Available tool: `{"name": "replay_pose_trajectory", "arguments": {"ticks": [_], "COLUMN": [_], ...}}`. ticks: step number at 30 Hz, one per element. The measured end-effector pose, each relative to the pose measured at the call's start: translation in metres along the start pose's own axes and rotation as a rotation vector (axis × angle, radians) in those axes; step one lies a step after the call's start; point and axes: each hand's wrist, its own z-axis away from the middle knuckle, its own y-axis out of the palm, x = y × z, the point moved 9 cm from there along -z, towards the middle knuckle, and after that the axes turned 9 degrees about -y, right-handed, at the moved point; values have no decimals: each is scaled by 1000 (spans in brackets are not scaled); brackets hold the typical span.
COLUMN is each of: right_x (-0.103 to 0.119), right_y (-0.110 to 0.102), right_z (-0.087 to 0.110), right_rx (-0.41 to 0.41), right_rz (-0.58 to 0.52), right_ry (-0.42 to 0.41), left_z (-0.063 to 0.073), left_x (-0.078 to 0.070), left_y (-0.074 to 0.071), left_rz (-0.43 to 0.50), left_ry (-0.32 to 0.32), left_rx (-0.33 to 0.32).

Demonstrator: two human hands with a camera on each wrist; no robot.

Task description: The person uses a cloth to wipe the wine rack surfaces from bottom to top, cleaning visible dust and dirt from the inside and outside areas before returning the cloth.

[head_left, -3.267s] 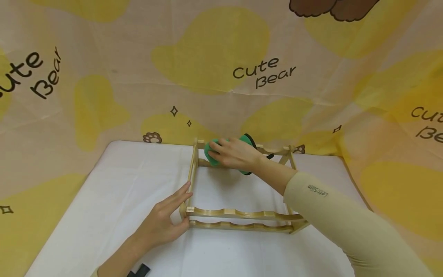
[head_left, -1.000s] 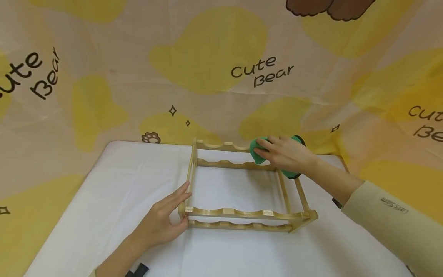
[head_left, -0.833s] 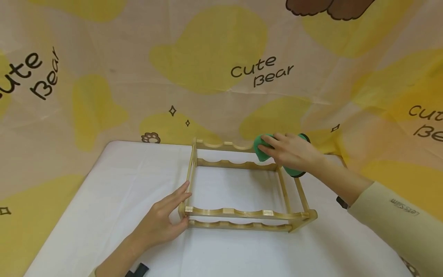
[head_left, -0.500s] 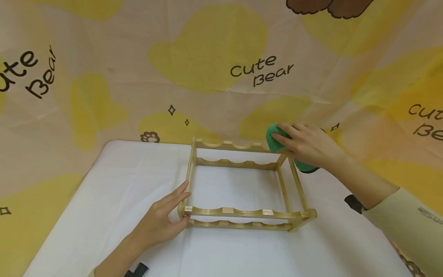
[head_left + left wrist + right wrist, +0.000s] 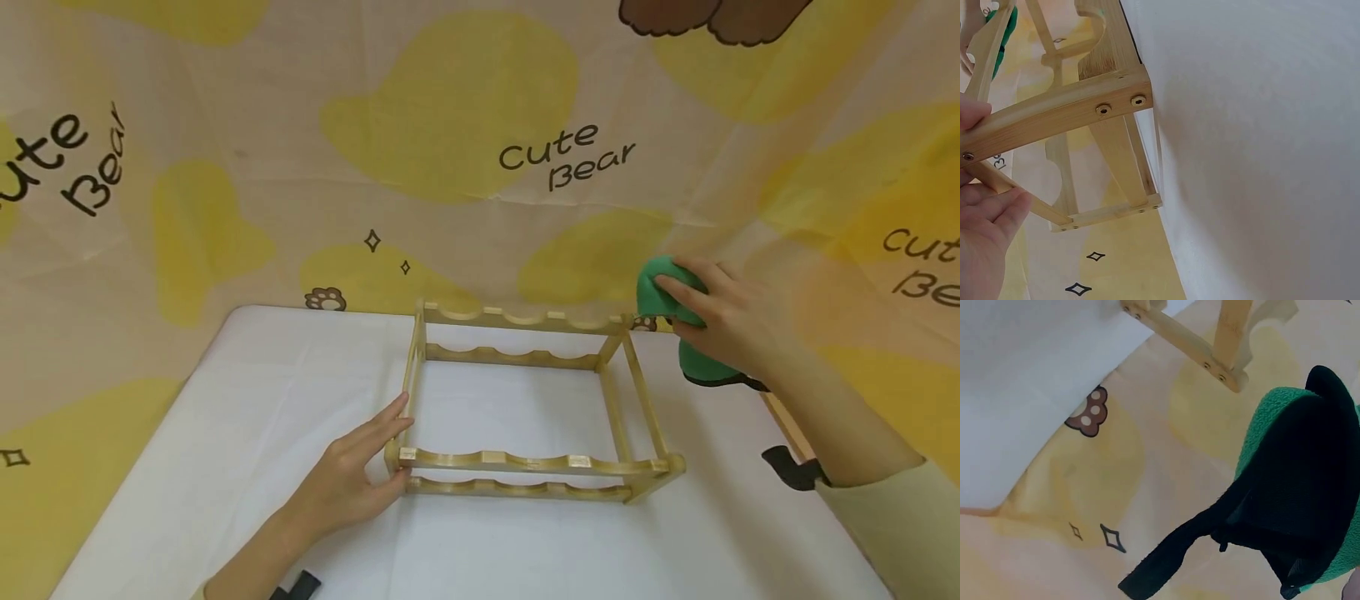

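The left hand (image 5: 352, 475) grips the near left corner of the wooden rack (image 5: 532, 463) on the table (image 5: 300, 392), while the right hand (image 5: 731, 321), holding a green terry cloth (image 5: 669, 290), has moved rightward past the rack, uncovering the far scalloped rail (image 5: 489, 318).

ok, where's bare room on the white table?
Free: table between its left edge and the scalloped pale wooden rack; in front of and inside it. Crowded: rack's near left corner, left hand gripping; past far right corner, right hand holding a fuzzy green, black-trimmed object.
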Motion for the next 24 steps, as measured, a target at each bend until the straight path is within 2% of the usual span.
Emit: {"name": "replay_pose_trajectory", "arguments": {"ticks": [8,12,19,24], "right_x": [-11,-11,-7,0], "right_y": [-22,-25,-14,3], "right_z": [30,46,77,100], "right_rx": [-33,-17,42,104], "right_rz": [48,62,-32,-63], "right_ry": [197,295,455,529], "left_z": [-1,-2,-2,-3], "left_x": [-1,-2,-3,-4], "left_y": [0,0,2,1], "left_rz": [-6,-6,-10,-20], "left_ry": [5,5,4,10], "left_rx": [-5,-1,6,7]}}
